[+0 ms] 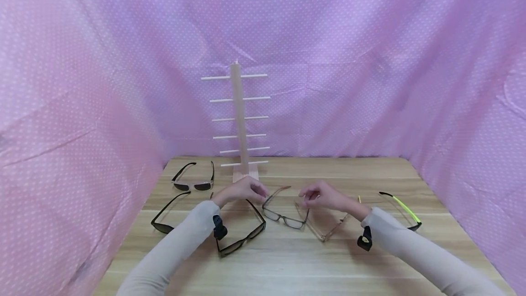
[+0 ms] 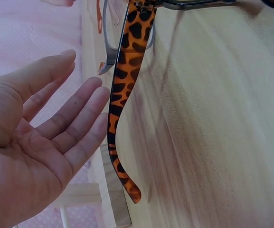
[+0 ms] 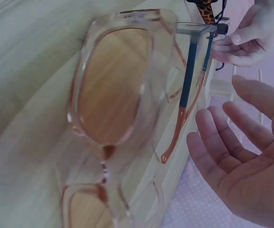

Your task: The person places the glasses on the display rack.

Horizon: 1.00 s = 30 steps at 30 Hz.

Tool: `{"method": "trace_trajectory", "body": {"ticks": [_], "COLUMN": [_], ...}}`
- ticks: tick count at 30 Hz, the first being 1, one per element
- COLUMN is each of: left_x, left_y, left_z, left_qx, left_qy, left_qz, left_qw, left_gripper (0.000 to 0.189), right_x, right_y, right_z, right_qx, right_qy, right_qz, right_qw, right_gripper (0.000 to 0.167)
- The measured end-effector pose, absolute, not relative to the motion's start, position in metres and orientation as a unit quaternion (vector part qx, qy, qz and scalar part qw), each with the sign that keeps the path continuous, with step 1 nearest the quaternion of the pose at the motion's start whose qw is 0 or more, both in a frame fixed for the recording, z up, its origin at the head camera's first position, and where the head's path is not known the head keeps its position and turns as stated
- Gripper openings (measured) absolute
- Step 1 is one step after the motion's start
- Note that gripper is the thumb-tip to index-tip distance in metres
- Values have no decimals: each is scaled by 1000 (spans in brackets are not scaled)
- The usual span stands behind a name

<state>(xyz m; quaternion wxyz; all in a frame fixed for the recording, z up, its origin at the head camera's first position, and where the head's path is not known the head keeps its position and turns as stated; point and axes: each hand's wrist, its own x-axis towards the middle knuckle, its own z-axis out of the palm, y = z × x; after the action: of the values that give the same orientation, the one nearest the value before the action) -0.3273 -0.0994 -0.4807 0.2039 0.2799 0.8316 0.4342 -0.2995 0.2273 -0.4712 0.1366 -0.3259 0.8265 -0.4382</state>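
Note:
Near the middle of the table, grey-framed eyeglasses [image 1: 281,217] rest with their temples extended toward the far side. My left hand [image 1: 246,189] hovers by their left temple, fingers loosely bent and holding nothing. Just off its fingertips in the left wrist view is a tortoiseshell temple [image 2: 127,71] of the dark sunglasses [image 1: 243,242]. On the other side, my right hand [image 1: 324,195] is held with fingers relaxed and apart from the dark temple with an orange tip [image 3: 189,80]. Beneath the right hand lie clear pinkish glasses [image 1: 323,238], partly hidden by it.
Behind the left hand stands a wooden display rack [image 1: 239,118] with several pairs of bare rods. White-framed sunglasses [image 1: 193,187] and black sunglasses [image 1: 163,228] lie on the left. Glasses with a neon-green temple [image 1: 404,208] lie right. A pink dotted curtain [image 1: 328,58] surrounds the table [image 1: 287,268].

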Motion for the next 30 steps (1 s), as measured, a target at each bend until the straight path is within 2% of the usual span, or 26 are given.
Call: {"method": "trace_trajectory", "body": {"ticks": [7, 17, 30], "left_x": [-325, -317, -315], "left_y": [-99, -97, -90], "left_z": [-483, -486, -483], "left_qx": [280, 283, 292], "left_qy": [823, 823, 829], "left_qz": [437, 437, 415], "left_qw": [231, 228, 235], "left_gripper": [26, 23, 25], "right_x": [-292, -279, -273], "right_y": [235, 241, 234], "right_z": [-481, -484, -486], "right_qx": [-325, -315, -320], "right_qy": [842, 859, 883], "right_qz": [-412, -381, -332], "right_qw": [128, 138, 81], "right_gripper": [31, 32, 41]}}
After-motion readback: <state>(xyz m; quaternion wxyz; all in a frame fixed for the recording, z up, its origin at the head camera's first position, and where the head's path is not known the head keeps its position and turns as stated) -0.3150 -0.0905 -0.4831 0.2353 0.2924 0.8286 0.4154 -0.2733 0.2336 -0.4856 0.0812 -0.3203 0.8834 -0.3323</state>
